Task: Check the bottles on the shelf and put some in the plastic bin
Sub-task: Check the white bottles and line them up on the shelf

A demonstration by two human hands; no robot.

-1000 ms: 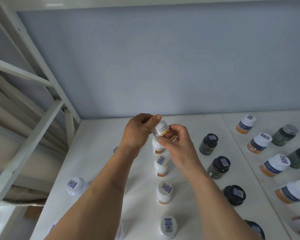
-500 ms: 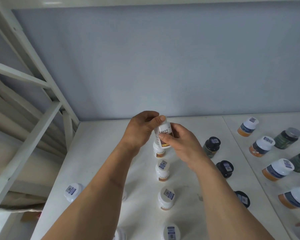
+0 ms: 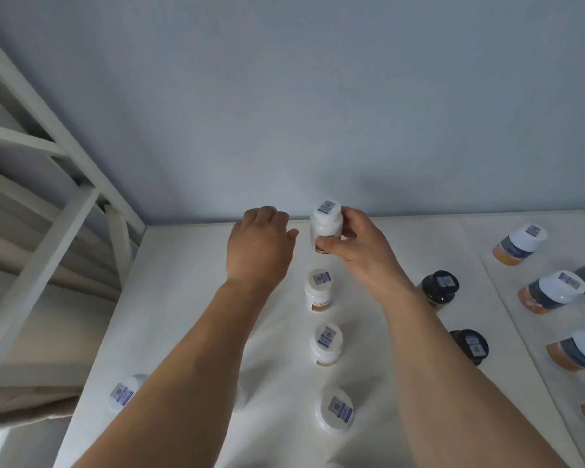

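Observation:
A small white bottle (image 3: 325,228) with a barcode sticker on its cap stands upright at the back of the white shelf (image 3: 190,282), at the far end of a column of like bottles. My right hand (image 3: 355,251) grips its lower body between thumb and fingers. To its left my left hand (image 3: 259,248) hovers with fingers loosely curled, apart from the bottle and holding nothing. Three more white bottles (image 3: 319,290) stand in a line toward me. No plastic bin is in view.
Dark-capped jars (image 3: 439,288) stand right of my right arm. White-capped bottles with orange bases (image 3: 519,243) fill the shelf board on the right. A white bottle (image 3: 124,393) stands at the left front. The shelf's white frame (image 3: 61,204) rises on the left; a blue-grey wall closes the back.
The bottle went from tilted and held in both hands to upright at the back of the column. My left hand has let go and drawn left; the right still holds it.

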